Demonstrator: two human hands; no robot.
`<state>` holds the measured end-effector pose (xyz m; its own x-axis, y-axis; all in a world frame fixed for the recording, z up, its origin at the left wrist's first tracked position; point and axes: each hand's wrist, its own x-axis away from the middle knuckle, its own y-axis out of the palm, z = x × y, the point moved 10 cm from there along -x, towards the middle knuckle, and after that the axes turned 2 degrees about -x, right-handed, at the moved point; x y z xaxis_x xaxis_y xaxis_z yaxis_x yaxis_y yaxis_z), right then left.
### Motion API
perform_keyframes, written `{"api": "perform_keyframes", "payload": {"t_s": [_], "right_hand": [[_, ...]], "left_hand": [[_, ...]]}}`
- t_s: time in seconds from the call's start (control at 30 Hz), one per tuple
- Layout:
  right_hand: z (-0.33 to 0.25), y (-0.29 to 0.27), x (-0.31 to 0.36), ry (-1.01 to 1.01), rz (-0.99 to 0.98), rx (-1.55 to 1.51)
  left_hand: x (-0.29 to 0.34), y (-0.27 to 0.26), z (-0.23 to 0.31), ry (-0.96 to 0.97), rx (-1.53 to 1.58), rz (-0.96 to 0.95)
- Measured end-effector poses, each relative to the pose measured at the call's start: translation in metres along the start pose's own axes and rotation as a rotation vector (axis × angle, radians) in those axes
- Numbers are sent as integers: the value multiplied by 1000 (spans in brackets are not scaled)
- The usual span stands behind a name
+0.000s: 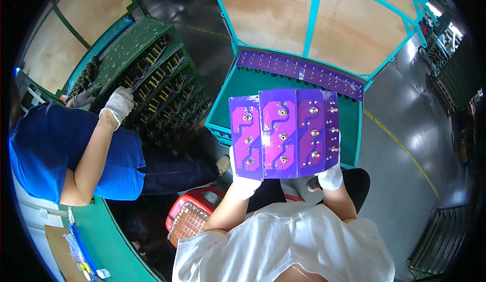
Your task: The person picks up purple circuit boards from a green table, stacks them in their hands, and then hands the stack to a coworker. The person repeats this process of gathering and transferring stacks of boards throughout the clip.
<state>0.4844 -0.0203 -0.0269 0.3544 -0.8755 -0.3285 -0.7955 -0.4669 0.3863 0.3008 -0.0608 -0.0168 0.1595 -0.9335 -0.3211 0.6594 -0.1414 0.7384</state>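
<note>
Between my two gloved hands is a row of several purple circuit boards [278, 163], side by side and overlapping, with metal terminals standing up from their faces. My left hand [244, 185] grips the row at its lower left edge, and its fingers are mostly hidden behind the boards. At the lower right corner my right hand [331, 178] closes on the outermost board, its fingers partly hidden too. Beyond the boards stands a teal-framed bin or cart [218, 105], and along its far side lies a line of similar purple boards [298, 72].
To the left, a co-worker in a blue shirt [50, 150] reaches with a gloved hand [119, 105] to a green rack [136, 44] filled with metal parts. A red stool [174, 212] with a woven seat is beside me. Dark stacked panels [440, 241] stand at the lower right.
</note>
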Motion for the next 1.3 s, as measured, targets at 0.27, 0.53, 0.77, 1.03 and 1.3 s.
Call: {"api": "perform_keyframes", "payload": {"t_s": [0.27,0.53,0.77,1.03,1.3], "right_hand": [[-40,51,-21,-418,-100,682],[-20,73,-43,-213,-144,603],[-19,119,-63,-348,-339,740],[-9,148,-79,-436,-308,703],[55,176,-115,277,-230,-609]], "left_hand": [[11,-44,6,151,-240,109],[5,-63,17,189,-397,180],[-1,-88,29,238,-175,244],[-12,-105,50,244,-90,289],[-35,-134,80,280,-258,289]]}}
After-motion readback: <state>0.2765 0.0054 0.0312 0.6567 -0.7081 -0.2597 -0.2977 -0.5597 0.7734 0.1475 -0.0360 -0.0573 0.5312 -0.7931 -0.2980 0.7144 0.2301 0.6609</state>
